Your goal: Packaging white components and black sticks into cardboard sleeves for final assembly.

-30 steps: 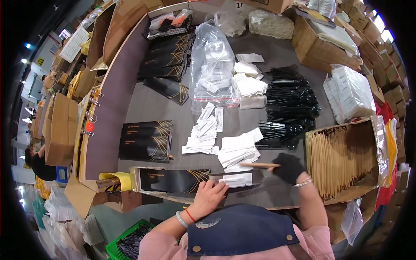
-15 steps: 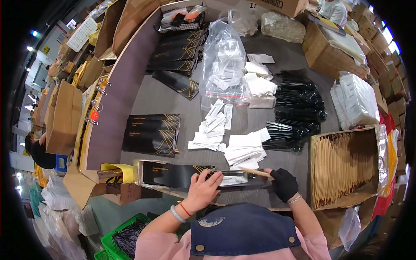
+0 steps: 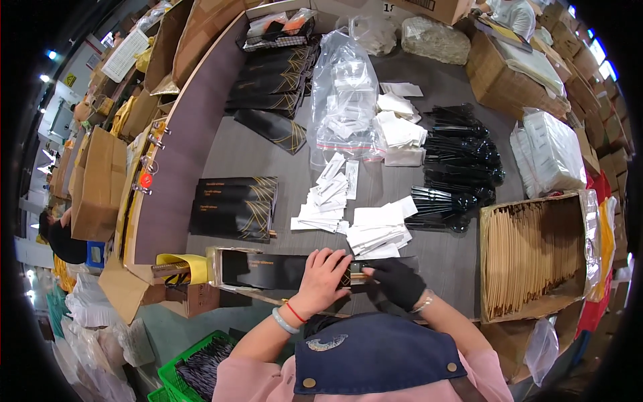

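The bare left hand [image 3: 323, 280] lay palm down on the long black sleeve [image 3: 268, 269], fingers spread and pressing it flat rather than clenched around it. The right hand [image 3: 399, 283], in a black glove, met it at the sleeve's open right end, its grip closed on a small pale item [image 3: 360, 271] at the mouth of the sleeve; what that item was could not be made out, since the two hands covered most of it. Whether it was partly inside the sleeve was also hidden.

The sleeve lay lengthwise along the near edge of the grey bench [image 3: 228, 154], just in front of the person. It was flat, narrow and matte black with thin gold lines, and its left end reached a yellow tape dispenser [image 3: 179, 266]. Its right end was lost under the fingers.

Just beyond the hands sat a loose pile of white paper packets [image 3: 378, 231], and left of that a scatter of smaller white sachets [image 3: 329, 197]. A neat stack of matching black sleeves [image 3: 233, 208] rested further left. Black plastic cutlery [image 3: 459, 161] was heaped to the right, near an open cardboard box of tan wooden sticks [image 3: 529, 258]. A clear plastic bag [image 3: 345, 100] stood behind the sachets. The person's forearms were cut off by a dark cap brim [image 3: 375, 355] at the lower edge.
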The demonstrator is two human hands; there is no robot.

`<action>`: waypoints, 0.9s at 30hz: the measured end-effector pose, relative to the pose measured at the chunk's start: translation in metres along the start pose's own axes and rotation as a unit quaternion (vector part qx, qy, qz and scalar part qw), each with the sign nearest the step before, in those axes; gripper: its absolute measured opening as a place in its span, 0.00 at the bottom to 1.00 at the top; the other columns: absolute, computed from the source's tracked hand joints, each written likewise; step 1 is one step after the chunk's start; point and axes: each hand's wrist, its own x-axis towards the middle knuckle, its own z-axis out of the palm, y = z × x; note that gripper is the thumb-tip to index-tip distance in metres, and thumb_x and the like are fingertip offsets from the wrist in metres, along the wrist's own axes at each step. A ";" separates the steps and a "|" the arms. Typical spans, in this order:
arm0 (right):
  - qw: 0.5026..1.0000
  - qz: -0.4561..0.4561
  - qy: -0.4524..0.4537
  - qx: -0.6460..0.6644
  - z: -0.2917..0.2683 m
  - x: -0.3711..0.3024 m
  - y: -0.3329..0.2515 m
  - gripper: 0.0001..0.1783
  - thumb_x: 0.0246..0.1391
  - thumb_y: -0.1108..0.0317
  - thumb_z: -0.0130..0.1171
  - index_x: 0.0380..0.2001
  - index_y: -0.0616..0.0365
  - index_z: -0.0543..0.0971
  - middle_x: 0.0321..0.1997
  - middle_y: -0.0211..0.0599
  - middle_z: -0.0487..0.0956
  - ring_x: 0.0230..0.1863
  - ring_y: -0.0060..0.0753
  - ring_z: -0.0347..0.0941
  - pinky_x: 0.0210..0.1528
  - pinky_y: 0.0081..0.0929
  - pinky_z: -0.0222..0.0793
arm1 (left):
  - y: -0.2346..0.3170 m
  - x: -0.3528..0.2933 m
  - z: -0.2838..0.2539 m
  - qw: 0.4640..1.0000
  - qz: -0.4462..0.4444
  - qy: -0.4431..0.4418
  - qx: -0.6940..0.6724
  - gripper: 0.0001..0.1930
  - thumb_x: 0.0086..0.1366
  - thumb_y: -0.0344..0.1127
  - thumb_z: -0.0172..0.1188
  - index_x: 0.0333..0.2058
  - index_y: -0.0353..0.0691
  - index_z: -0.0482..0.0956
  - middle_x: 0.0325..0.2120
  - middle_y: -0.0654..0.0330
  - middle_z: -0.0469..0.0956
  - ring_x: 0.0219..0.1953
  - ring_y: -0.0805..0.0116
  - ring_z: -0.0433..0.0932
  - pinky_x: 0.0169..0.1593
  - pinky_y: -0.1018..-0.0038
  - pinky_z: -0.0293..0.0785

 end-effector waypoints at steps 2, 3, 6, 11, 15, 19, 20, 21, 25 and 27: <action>0.998 0.024 0.035 -0.046 -0.018 -0.010 0.010 0.04 0.48 0.68 0.65 0.27 0.55 0.82 0.29 0.40 0.80 0.34 0.43 0.76 0.36 0.35 0.73 | -0.003 -0.005 -0.002 0.999 -0.010 -0.018 0.031 0.39 0.39 0.40 0.75 0.54 0.41 0.71 0.53 0.60 0.69 0.53 0.55 0.66 0.57 0.58 0.61; 0.994 0.095 0.049 -0.021 -0.026 -0.019 0.017 0.03 0.47 0.70 0.65 0.27 0.56 0.81 0.28 0.38 0.80 0.33 0.42 0.76 0.36 0.34 0.73 | -0.005 -0.005 0.000 0.999 -0.015 -0.016 0.032 0.39 0.39 0.40 0.75 0.54 0.41 0.71 0.53 0.60 0.69 0.53 0.55 0.66 0.57 0.58 0.61; 0.982 0.160 0.059 0.077 -0.003 -0.016 0.002 0.05 0.47 0.71 0.64 0.27 0.57 0.78 0.28 0.41 0.78 0.33 0.45 0.75 0.37 0.35 0.71 | 0.003 0.004 0.012 1.000 0.003 -0.015 0.012 0.39 0.40 0.39 0.73 0.54 0.41 0.70 0.53 0.60 0.68 0.53 0.56 0.66 0.57 0.58 0.61; 0.998 0.058 -0.024 -0.030 0.011 0.009 -0.019 0.19 0.44 0.59 0.68 0.37 0.56 0.74 0.35 0.43 0.73 0.38 0.48 0.72 0.37 0.39 0.68 | 0.005 0.020 0.015 0.996 0.073 -0.011 0.047 0.37 0.42 0.36 0.68 0.57 0.52 0.71 0.52 0.57 0.69 0.51 0.56 0.67 0.54 0.62 0.63; 0.973 0.006 -0.043 -0.227 -0.020 0.012 -0.023 0.32 0.34 0.46 0.71 0.40 0.51 0.74 0.39 0.34 0.74 0.42 0.44 0.70 0.44 0.44 0.62 | 0.011 0.035 0.000 0.975 0.088 -0.185 0.086 0.19 0.43 0.34 0.65 0.38 0.50 0.78 0.38 0.57 0.71 0.42 0.57 0.70 0.44 0.64 0.67; 0.973 0.076 -0.020 -0.217 -0.048 0.001 -0.019 0.34 0.31 0.45 0.72 0.40 0.53 0.74 0.39 0.37 0.74 0.43 0.44 0.70 0.46 0.42 0.60 | -0.006 0.051 -0.066 0.973 0.106 -0.185 0.086 0.12 0.41 0.31 0.63 0.30 0.45 0.77 0.35 0.56 0.70 0.39 0.54 0.71 0.40 0.62 0.68; 0.968 0.119 -0.005 -0.222 -0.064 -0.002 -0.025 0.35 0.30 0.46 0.72 0.41 0.54 0.74 0.39 0.38 0.74 0.43 0.45 0.70 0.46 0.41 0.61 | -0.025 0.056 -0.080 0.977 0.092 -0.176 0.076 0.12 0.41 0.30 0.63 0.29 0.43 0.77 0.38 0.55 0.71 0.42 0.53 0.71 0.42 0.61 0.69; 0.964 0.119 0.060 -0.232 -0.072 -0.013 -0.017 0.35 0.30 0.48 0.72 0.41 0.54 0.74 0.39 0.39 0.74 0.43 0.45 0.71 0.45 0.41 0.63 | -0.045 0.060 -0.093 0.980 0.081 -0.167 0.068 0.12 0.40 0.30 0.63 0.28 0.41 0.76 0.41 0.53 0.72 0.45 0.51 0.70 0.44 0.60 0.70; 0.964 0.140 0.041 -0.223 -0.077 -0.008 -0.034 0.33 0.29 0.51 0.73 0.41 0.53 0.74 0.39 0.38 0.74 0.42 0.45 0.71 0.45 0.41 0.63 | -0.082 0.027 -0.080 0.957 -0.011 0.029 0.290 0.15 0.42 0.32 0.65 0.33 0.38 0.79 0.52 0.47 0.68 0.55 0.46 0.65 0.55 0.56 0.66; 0.964 0.137 0.019 -0.227 -0.068 -0.005 -0.037 0.33 0.27 0.53 0.74 0.40 0.52 0.75 0.38 0.37 0.74 0.42 0.45 0.71 0.45 0.40 0.63 | -0.058 0.006 -0.034 0.985 -0.151 0.082 0.003 0.26 0.46 0.41 0.70 0.44 0.38 0.77 0.55 0.48 0.66 0.58 0.45 0.62 0.61 0.51 0.58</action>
